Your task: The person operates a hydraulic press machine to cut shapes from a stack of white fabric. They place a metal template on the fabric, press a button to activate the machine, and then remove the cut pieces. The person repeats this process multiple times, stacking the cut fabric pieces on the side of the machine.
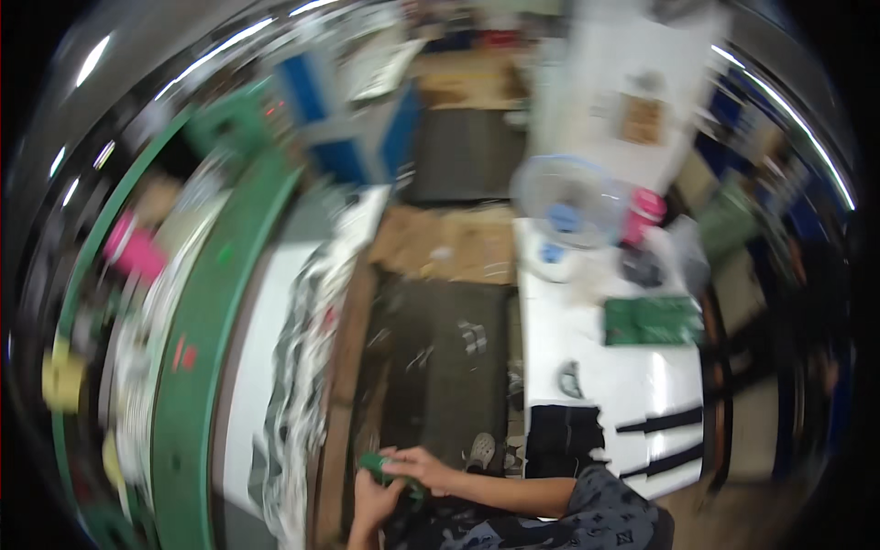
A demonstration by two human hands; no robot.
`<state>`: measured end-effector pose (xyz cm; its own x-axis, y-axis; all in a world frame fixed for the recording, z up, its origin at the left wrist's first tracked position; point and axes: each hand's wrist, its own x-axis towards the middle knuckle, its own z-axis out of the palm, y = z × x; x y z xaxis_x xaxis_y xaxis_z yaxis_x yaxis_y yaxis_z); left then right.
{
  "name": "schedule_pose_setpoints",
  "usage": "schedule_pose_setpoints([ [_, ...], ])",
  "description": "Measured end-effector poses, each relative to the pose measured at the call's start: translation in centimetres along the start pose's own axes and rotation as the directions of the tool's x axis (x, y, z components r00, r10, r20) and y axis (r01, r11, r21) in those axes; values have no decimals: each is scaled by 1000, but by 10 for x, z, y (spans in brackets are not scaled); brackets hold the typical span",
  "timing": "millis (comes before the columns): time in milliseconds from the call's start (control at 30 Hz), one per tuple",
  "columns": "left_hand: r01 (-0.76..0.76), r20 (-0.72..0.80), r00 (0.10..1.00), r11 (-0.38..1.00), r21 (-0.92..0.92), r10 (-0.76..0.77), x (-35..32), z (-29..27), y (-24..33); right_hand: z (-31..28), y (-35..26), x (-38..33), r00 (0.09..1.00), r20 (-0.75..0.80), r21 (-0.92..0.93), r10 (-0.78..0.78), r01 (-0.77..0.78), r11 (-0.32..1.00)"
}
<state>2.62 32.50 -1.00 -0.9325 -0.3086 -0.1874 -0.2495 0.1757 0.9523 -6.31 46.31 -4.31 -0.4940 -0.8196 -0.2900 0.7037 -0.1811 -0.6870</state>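
Low in the view, my two hands are close together over a small green piece (371,462), perhaps folded cloth; blur hides its exact kind. My left hand (374,501) is closed on it from below and the left. From the right, my right hand (423,469) reaches across with bent fingers closed on the same piece. More green shows just under the right hand. Left of the hands, a wooden edge (335,431) borders a strip of crumpled white and grey material (298,394).
A long green machine frame (197,367) runs along the left. On the right, a white table (568,367) carries black fabric pieces (564,440), a green packet (651,321), a clear tub (573,197) and a pink container (644,215). Cardboard (445,243) lies on the floor ahead.
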Motion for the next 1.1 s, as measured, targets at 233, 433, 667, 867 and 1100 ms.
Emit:
schedule_pose_setpoints([
  [233, -53, -23, 999, 980, -193, 50, -59, -54, -26, 57, 44, 14, 994, 112, -108, -14, 26, 994],
  [433, -34, -288, 957, 996, -85, 8, -98, -132, -34, 149, 63, 54, 926, 346, -280, -148, 253, 926],
  [667, 3, -424, 903, 987, -159, -71, -135, -226, -41, 231, 110, 99, 914, 401, -311, -62, 199, 929],
  [867, -177, -455, 891, 912, -369, -12, -135, -258, -74, 270, 123, 119, 931, 364, -478, -42, 225, 849],
  [1100, -297, -321, 916, 946, -131, 243, -79, -274, -85, 268, 124, 139, 902, 237, -447, -361, 431, 784],
])
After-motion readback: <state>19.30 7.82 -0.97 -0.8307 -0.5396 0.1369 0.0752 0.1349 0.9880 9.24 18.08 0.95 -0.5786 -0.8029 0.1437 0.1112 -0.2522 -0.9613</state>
